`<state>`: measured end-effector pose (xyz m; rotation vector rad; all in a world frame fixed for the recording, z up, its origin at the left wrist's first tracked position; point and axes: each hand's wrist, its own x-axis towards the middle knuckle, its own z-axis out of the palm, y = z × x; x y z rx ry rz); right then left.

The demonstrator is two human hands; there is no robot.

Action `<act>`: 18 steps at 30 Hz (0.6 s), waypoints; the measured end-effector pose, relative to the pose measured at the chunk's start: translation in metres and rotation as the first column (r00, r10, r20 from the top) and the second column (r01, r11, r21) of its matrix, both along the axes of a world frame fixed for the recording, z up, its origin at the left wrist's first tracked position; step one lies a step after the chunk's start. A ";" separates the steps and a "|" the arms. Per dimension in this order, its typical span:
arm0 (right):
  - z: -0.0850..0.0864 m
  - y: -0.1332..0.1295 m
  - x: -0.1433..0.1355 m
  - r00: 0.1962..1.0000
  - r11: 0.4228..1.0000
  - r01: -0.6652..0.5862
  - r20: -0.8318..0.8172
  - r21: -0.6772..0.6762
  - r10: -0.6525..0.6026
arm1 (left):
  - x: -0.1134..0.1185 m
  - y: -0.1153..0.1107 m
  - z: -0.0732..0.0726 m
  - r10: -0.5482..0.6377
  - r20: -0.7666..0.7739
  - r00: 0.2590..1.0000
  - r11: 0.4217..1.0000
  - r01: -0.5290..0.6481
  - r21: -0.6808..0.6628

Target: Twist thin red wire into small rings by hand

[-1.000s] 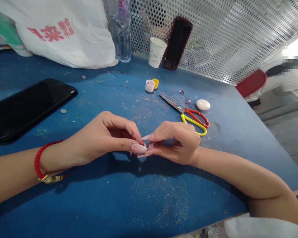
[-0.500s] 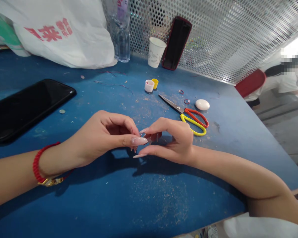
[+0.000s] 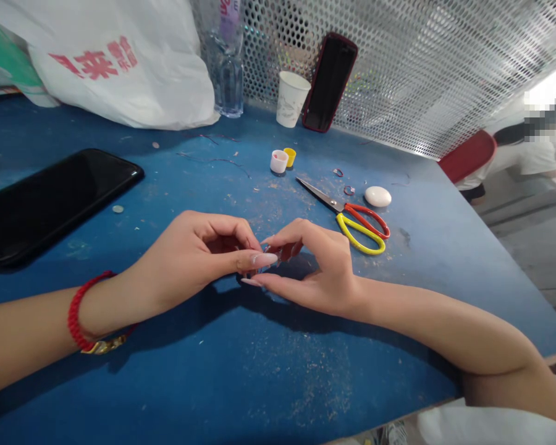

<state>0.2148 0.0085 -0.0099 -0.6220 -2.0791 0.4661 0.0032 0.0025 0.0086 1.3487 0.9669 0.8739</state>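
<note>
Small workpiece [image 3: 265, 250] at the meeting fingertips, above the table, mostly hidden; its form cannot be made out. Left hand [image 3: 173, 262]: thumb and forefinger appear pinched together on it. Right hand [image 3: 327, 262]: thumb and forefinger apart, one on each side of the left thumb's tip; contact with the piece cannot be confirmed.

Progress: the piece is in hand, not set down. Whether it is complete cannot be told. Beyond the right fingers, to their right, lie a far red ring [image 3: 335, 170] and a near red ring [image 3: 352, 190], both loose and apart; judged already formed, though detail is too small to verify.

Nearer the right fingers than these: scissors [image 3: 334, 203], unheld, blades pointing away to the left. White oval object [image 3: 377, 196] just beside the handles. Straight out past the fingertips: white cup-like cap [image 3: 278, 163], yellow cap [image 3: 291, 158] beside it. Loose thread [image 3: 222, 159] beyond the left fingers; all on the blue table [image 3: 278, 395].
</note>
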 end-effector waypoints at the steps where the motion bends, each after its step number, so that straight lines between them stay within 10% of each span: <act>1: 0.000 0.000 0.000 1.000 1.000 -0.001 -0.008 -0.012 0.001 | 0.000 0.000 0.000 0.005 -0.011 1.000 1.000 -0.005 0.008; 18: -0.003 0.004 0.002 0.998 0.997 0.013 0.056 0.076 -0.017 | -0.003 -0.001 -0.003 0.099 -0.105 0.990 0.988 -0.085 0.128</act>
